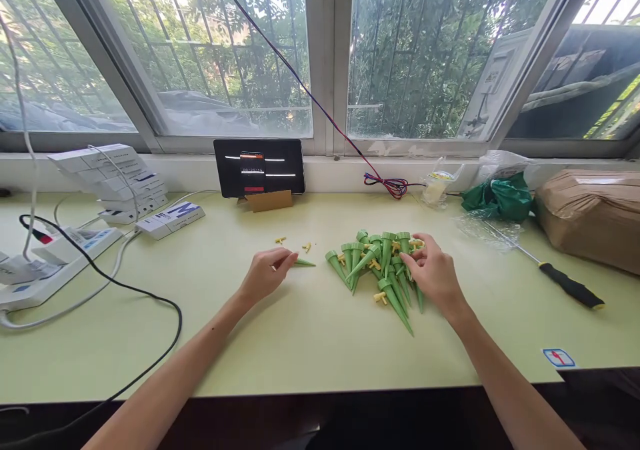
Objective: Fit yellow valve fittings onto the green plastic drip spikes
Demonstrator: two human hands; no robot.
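Note:
My left hand (270, 273) is closed in a pinch on a green plastic spike, its pointed end (306, 263) sticking out to the right; the rest is hidden by the fingers. To the right lies a heap of green tapered spikes with ridged caps (370, 255), mixed with small yellow T-shaped valves (381, 297). My right hand (434, 273) is at the heap's right side, thumb and index finger apart around its edge, close to a capped spike (403, 238) and a yellow piece (416, 244). Two loose yellow valves (307, 247) lie just beyond my left hand.
At the back stands a tablet (259, 169) on a cardboard support (270, 201). White boxes (125, 177), a power strip (60, 270) and a black cable (150, 295) occupy the left. A screwdriver (573, 287), green bag (500, 197) and brown parcel (590, 217) lie right.

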